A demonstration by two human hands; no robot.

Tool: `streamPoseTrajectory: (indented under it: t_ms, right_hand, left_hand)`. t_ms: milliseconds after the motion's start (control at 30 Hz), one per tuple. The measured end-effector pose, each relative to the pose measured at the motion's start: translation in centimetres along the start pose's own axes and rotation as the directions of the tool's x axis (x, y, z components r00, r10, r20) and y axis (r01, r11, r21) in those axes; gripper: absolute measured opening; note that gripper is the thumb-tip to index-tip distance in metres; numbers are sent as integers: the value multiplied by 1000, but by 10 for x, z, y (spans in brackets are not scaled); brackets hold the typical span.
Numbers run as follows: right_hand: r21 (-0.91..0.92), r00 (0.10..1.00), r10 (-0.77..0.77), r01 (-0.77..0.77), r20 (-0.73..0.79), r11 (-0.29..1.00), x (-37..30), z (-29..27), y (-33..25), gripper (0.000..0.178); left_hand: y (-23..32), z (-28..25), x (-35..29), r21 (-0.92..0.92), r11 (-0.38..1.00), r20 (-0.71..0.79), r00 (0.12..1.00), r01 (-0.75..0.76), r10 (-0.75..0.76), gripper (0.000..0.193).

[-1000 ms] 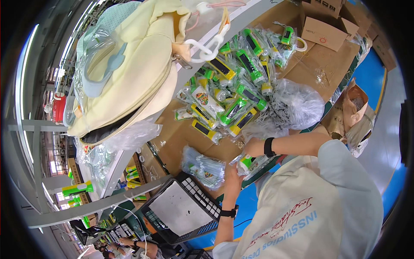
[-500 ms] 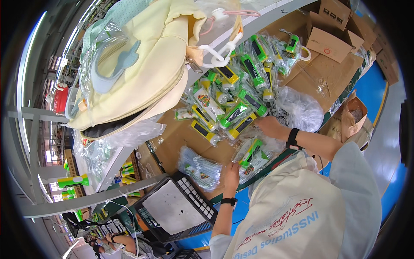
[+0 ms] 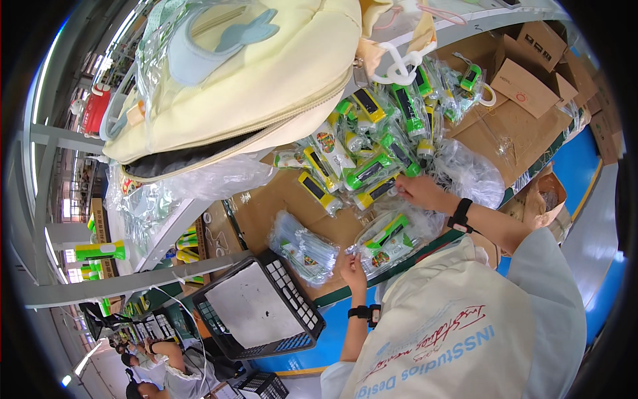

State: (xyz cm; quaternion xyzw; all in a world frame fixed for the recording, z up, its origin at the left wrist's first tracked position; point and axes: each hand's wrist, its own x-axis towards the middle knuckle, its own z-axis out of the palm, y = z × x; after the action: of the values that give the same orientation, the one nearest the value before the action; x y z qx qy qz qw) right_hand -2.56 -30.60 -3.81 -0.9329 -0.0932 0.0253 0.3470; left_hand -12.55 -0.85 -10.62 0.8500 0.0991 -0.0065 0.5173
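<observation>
A clear plastic bag (image 3: 412,233) with a green flashlight (image 3: 387,231) and a printed card lies at the table's near edge. My left hand (image 3: 353,271) pinches the left edge of that bag. Beyond its right side, my right hand (image 3: 425,194) has its fingers curled together close to a yellow bagged flashlight (image 3: 376,191); whatever they hold is too small to make out. A heap of green and yellow bagged flashlights (image 3: 365,173) spreads in front of both hands. Left of my left hand lies a stack of flat clear bags (image 3: 304,249).
A cream bag (image 3: 266,93) on a raised shelf covers the upper left. A black crate (image 3: 256,306) stands at lower left, crumpled clear plastic (image 3: 468,173) right of the heap. Open cardboard boxes (image 3: 525,83) stand far right. Other people (image 3: 166,362) sit at lower left.
The view has shifted, so the cream bag covers more of the heap's far side. My left hand stays at the bag's left edge; my right hand remains by the heap, fingers drawn closer together.
</observation>
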Motion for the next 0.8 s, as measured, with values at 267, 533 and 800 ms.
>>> streamPoseTrajectory:
  t_ms: [267,533,800]
  right_hand:
    - [-117,894,-190,257,407,959,4,11,-94,14]
    - [167,787,-558,532,263,830,-8,15,-103,18]
    - [87,711,-638,645,296,760,-10,-19,-100,13]
  left_hand:
    - [70,-13,3,209,895,105,919,-394,380,4]
    - [115,-12,2,250,809,236,844,-533,483,11]
    - [158,-39,5,317,683,214,751,-658,625,15]
